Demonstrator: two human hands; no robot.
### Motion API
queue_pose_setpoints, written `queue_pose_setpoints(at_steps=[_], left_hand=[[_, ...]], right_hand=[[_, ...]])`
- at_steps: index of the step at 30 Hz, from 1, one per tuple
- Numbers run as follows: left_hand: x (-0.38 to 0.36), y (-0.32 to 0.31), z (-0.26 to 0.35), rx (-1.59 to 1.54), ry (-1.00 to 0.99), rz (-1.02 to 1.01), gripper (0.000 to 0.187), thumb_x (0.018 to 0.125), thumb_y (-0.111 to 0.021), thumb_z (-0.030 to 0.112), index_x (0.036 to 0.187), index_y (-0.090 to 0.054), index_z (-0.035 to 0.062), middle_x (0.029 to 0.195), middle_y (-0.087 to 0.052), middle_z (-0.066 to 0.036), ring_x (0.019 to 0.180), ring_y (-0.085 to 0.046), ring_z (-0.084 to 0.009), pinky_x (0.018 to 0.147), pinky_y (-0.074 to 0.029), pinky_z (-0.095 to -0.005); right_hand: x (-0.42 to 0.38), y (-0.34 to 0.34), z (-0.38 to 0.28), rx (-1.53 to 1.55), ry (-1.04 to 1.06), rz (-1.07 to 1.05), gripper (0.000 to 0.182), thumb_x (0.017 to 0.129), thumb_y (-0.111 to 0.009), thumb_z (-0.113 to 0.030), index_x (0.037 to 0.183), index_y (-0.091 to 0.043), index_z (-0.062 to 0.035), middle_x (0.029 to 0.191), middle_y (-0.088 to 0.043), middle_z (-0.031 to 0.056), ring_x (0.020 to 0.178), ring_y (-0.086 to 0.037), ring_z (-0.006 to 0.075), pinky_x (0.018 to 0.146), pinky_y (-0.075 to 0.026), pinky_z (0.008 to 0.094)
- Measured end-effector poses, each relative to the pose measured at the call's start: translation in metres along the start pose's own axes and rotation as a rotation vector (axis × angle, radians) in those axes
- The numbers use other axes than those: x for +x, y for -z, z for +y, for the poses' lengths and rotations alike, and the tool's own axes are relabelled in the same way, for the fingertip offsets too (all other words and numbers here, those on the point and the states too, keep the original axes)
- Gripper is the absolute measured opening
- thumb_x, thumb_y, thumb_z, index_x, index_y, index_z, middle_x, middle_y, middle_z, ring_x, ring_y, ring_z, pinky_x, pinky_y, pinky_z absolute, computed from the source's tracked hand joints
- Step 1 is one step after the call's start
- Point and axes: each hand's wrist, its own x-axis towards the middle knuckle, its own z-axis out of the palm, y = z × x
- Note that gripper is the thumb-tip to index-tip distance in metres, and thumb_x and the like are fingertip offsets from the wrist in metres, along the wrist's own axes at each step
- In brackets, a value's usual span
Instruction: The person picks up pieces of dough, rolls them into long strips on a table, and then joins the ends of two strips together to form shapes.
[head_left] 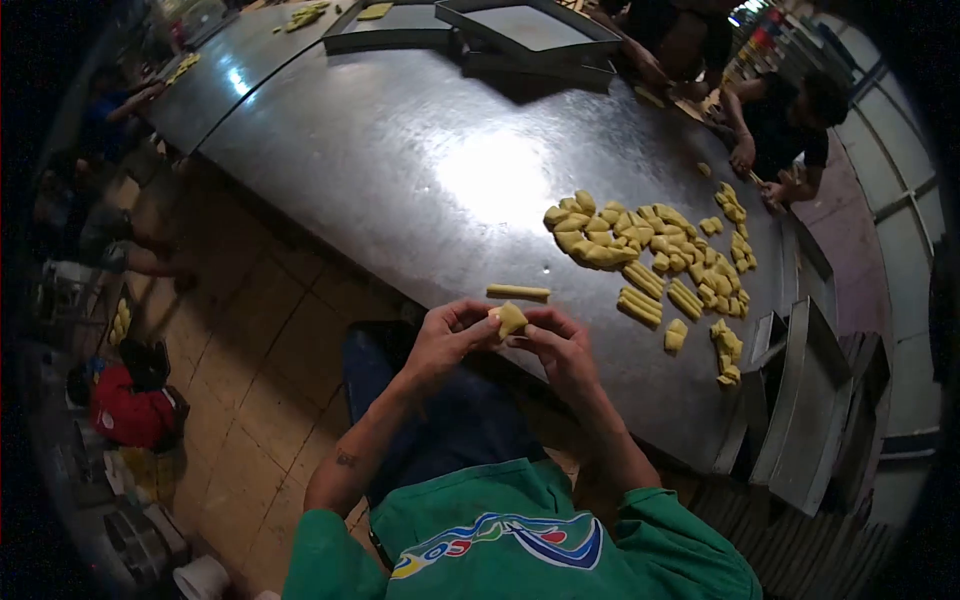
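Note:
Between my two hands, above the near edge of the metal table [330,170], is a small flattened piece of yellow dough [509,319]. My left hand [452,335] pinches its left side, and my right hand [560,345] holds its right side with the fingers closed. Just beyond my hands a thin dough roll [518,291] lies on the table. Further right is a large pile of dough pieces [640,232], with rows of short rolls [640,306] at its near side and a single piece [675,335] apart from them.
Metal trays [530,30] stand at the table's far side, and more trays [800,410] lean at the right edge. Co-workers sit at the far right [790,130], top and far left [110,110]. A red bag [130,408] is on the left.

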Motion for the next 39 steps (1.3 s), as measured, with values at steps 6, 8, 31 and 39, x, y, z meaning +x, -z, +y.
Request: queue_pose_setpoints(at_steps=[6,8,31,39], left_hand=[[-0.009,0.004,-0.012,0.182,-0.096,0.06,0.028,0.091,-0.067,0.012,0.114,-0.061,-0.002,0.105,-0.067,-0.011,0.092,-0.067,-0.0167,0.081,-0.055,-0.0277],[-0.009,0.001,-0.014,0.127,-0.1,0.031,0.026,0.091,-0.068,0.012,0.112,-0.063,-0.0017,0.104,-0.067,-0.01,0.09,-0.066,-0.0154,0.079,-0.055,-0.0271],[-0.001,-0.001,-0.024,0.52,-0.269,0.051,0.024,0.091,-0.068,0.015,0.109,-0.066,0.0,0.099,-0.067,-0.007,0.082,-0.064,-0.0124,0.072,-0.053,-0.0245],[-0.003,-0.006,-0.024,0.5,-0.186,0.115,0.022,0.092,-0.066,0.014,0.11,-0.066,0.001,0.1,-0.066,-0.009,0.085,-0.065,-0.0142,0.075,-0.054,-0.027]], right_hand=[[-0.012,-0.015,0.0,-0.05,-0.127,0.076,0.021,0.091,-0.062,-0.007,0.111,-0.06,-0.0002,0.102,-0.066,0.0128,0.09,-0.067,0.0203,0.077,-0.057,0.0331],[-0.013,-0.017,-0.005,0.025,-0.21,0.085,0.021,0.091,-0.062,-0.007,0.111,-0.061,-0.0005,0.102,-0.066,0.0128,0.088,-0.067,0.0203,0.074,-0.057,0.0319],[-0.015,-0.009,-0.001,-0.204,-0.256,0.047,0.032,0.091,-0.066,-0.014,0.119,-0.056,-0.0005,0.097,-0.066,0.0081,0.073,-0.063,0.0109,0.059,-0.05,0.0221],[-0.014,-0.008,0.006,-0.097,-0.22,0.029,0.025,0.092,-0.064,-0.014,0.113,-0.058,-0.001,0.094,-0.066,0.007,0.071,-0.062,0.0103,0.055,-0.048,0.0204]])
